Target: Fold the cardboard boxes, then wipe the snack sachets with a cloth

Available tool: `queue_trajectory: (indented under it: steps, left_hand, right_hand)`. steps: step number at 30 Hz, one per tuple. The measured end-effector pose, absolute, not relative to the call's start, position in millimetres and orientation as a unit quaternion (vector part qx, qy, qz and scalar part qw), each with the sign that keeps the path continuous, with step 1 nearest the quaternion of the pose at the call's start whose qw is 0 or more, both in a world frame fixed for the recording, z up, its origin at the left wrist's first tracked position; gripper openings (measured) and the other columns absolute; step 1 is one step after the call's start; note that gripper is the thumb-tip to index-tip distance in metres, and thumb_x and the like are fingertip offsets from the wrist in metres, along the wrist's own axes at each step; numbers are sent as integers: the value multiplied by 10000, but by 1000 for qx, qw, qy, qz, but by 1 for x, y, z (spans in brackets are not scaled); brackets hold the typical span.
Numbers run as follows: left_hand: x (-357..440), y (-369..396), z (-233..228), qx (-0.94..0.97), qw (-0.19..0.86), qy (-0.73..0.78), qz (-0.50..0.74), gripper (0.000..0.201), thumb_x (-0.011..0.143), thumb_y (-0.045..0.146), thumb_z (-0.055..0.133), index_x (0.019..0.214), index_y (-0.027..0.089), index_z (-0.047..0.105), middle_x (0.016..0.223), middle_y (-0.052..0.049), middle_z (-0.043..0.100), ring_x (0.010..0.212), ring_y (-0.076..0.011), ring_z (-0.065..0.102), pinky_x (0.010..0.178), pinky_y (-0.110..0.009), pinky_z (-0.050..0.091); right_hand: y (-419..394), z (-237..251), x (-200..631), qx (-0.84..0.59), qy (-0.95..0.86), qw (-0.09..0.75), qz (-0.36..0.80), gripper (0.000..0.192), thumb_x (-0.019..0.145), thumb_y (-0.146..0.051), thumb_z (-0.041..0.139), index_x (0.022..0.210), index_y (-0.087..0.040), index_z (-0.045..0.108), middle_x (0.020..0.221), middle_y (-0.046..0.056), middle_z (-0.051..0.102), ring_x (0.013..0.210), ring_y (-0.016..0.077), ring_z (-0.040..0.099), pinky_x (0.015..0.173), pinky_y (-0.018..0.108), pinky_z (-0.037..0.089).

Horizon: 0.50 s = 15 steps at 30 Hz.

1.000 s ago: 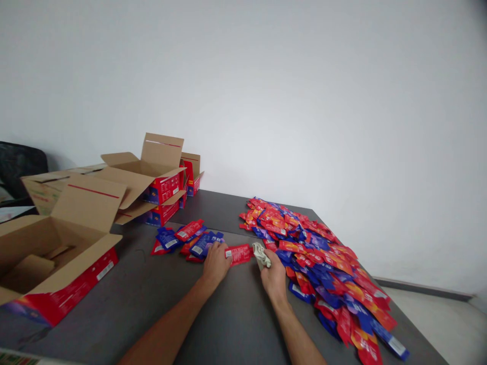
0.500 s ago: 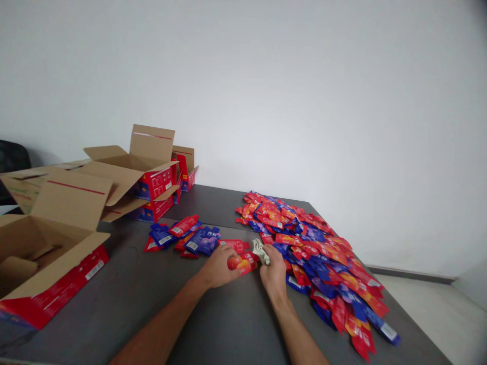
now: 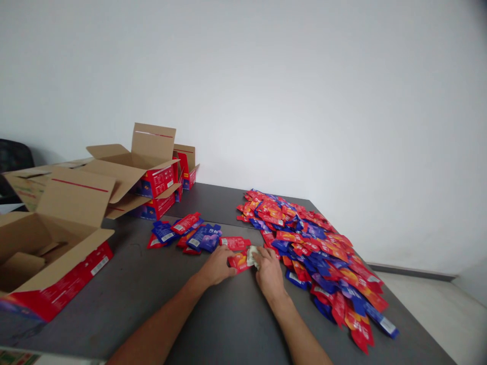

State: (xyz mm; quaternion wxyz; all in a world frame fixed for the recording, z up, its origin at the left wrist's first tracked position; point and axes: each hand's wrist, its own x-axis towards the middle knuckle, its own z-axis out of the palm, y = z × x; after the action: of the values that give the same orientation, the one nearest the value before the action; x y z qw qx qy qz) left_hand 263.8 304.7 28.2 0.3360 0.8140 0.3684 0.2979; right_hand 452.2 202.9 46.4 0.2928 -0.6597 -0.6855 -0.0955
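Note:
A red pouch with an orange fruit print (image 3: 239, 261) lies on the dark table, and my left hand (image 3: 217, 266) grips its left end. My right hand (image 3: 269, 272) presses a crumpled whitish cloth (image 3: 251, 256) onto the right part of that pouch, fingers closed over it. Just behind, another red pouch (image 3: 235, 243) lies flat with its barcode side up. A small group of red and blue pouches, among them a blue one (image 3: 205, 237), rests beyond my left hand. To the right of my right hand spreads a large heap of red and blue pouches (image 3: 304, 248).
An open carton (image 3: 76, 271) with its flaps up stands at the left. Behind it are more open red cartons (image 3: 160, 181), some stacked. A white wall (image 3: 266, 101) rises behind the table (image 3: 224, 314), and pale floor shows past the right edge.
My right hand has moved left and down, bringing the cloth from beside the pouch onto its surface. My left hand stays on the pouch's left end. The view has shifted slightly.

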Motion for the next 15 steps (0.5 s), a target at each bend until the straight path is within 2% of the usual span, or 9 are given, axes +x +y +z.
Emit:
queue_trajectory:
  steps: [4,7,10,12,15]
  left_hand:
    - [264,308,19,838,288,356,295,445,539,270,798,971,239,701,1057,-64,654,1027,-265,568,930,-334,428]
    - [265,308,19,837,287,365,290,549,525,275,802,1054,224,666,1046,-67,650,1010,-265,567,901,-327,433]
    - [266,306,24,839,301,358,277,520,545,296,792,1042,218,662,1003,-62,655,986,-263,571,875,-319,435]
    - [266,306,24,833,311,366,275,505,548,284,786,1036,226,669,1011,-55,655,1000,-259,569,883,-314,433]
    - [267,307,21,819,320,385,280,599,511,243,797,1096,236,667,1066,-51,646,1030,-261,561,903,-318,437]
  right_hand:
    - [202,42,458,-680,-659,298,-116,627,599,73,454,1083,-220,723,1211,89,654,1143,284,511,976,402,438]
    - [200,46,444,-616,-718,317,-76,705,589,73,440,1167,-245,689,1259,48,635,1172,256,490,1022,398,412]
    - [200,50,430,-552,-773,313,-24,727,593,54,452,1197,-284,674,1274,17,629,1171,238,495,1022,392,415]
    - [202,50,429,-562,-764,315,-18,707,597,49,452,1175,-280,690,1261,28,638,1160,246,505,1011,400,424]
    - [206,43,441,-614,-715,330,-42,685,585,57,435,1132,-243,717,1234,69,652,1134,265,525,1001,425,436]
